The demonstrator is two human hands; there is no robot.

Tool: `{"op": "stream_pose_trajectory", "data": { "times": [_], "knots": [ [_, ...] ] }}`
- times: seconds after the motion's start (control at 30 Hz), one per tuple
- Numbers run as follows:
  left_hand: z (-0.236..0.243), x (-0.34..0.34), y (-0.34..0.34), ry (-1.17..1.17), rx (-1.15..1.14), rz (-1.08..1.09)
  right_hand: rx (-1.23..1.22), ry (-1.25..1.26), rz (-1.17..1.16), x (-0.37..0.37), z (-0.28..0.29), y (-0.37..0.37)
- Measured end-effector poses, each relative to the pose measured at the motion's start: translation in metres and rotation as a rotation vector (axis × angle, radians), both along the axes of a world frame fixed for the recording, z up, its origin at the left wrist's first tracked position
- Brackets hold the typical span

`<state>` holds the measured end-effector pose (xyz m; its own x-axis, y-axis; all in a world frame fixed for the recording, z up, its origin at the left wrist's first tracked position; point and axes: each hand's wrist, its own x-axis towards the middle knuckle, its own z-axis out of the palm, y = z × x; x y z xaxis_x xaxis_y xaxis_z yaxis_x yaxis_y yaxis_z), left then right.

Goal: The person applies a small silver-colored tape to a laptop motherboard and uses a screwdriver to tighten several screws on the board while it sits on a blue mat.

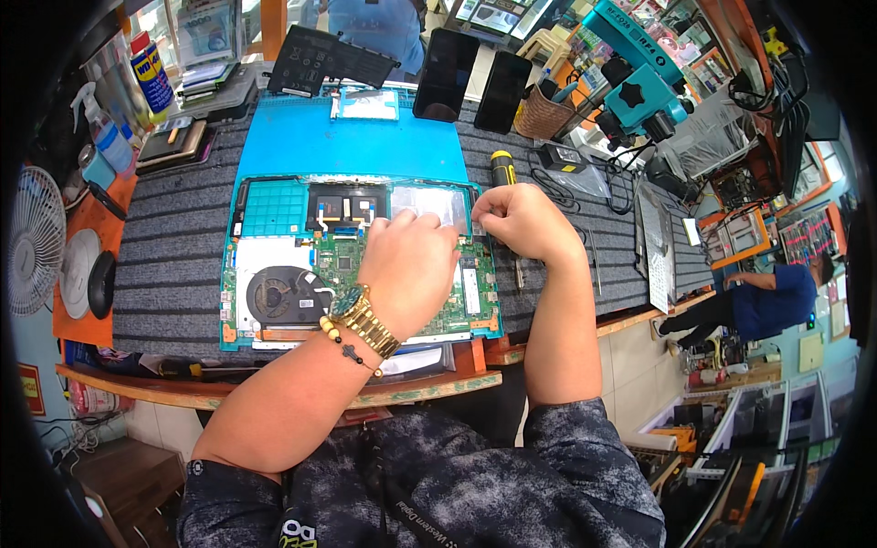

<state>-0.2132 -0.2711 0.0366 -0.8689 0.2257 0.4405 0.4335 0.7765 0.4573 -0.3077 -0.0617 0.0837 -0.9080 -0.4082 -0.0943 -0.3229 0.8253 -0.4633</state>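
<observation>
An opened laptop base (228, 274) with a teal frame lies in front of me, its inside facing up. It shows a green circuit board (343, 263), a black round fan (290, 294) and a silver drive bay (429, 203). My left hand (411, 265), with a gold watch on its wrist, rests over the board; its fingers curl down at the edge of the bay and their tips are hidden. At the base's right edge my right hand (530, 219) is closed in a pinch. Whatever sits between its fingertips is too small to make out.
Behind the base lies a blue mat (356, 137), with a laptop battery (320, 62) and two dark phones (446, 73) at its far end. A yellow-black screwdriver (502, 167) lies beside my right hand. A teal microscope (639, 96) stands back right; a fan (35, 242) stands left.
</observation>
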Motion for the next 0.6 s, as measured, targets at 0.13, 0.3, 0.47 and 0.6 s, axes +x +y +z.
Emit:
{"op": "stream_pose_trajectory", "data": {
  "times": [0.13, 0.3, 0.47, 0.6],
  "knots": [
    [0.0, 0.0, 0.0, 0.007, -0.006, 0.001, -0.01, 0.001, 0.015, -0.001, -0.002, 0.0],
    [0.0, 0.0, 0.0, 0.005, -0.021, 0.005, -0.06, 0.012, 0.033, -0.004, -0.009, 0.004],
    [-0.001, 0.0, 0.0, -0.006, -0.03, 0.005, -0.179, 0.11, 0.009, -0.006, -0.009, 0.013],
    [-0.005, -0.001, 0.002, -0.016, -0.087, -0.109, -0.082, 0.062, -0.024, -0.005, -0.004, 0.017]
  ]
}}
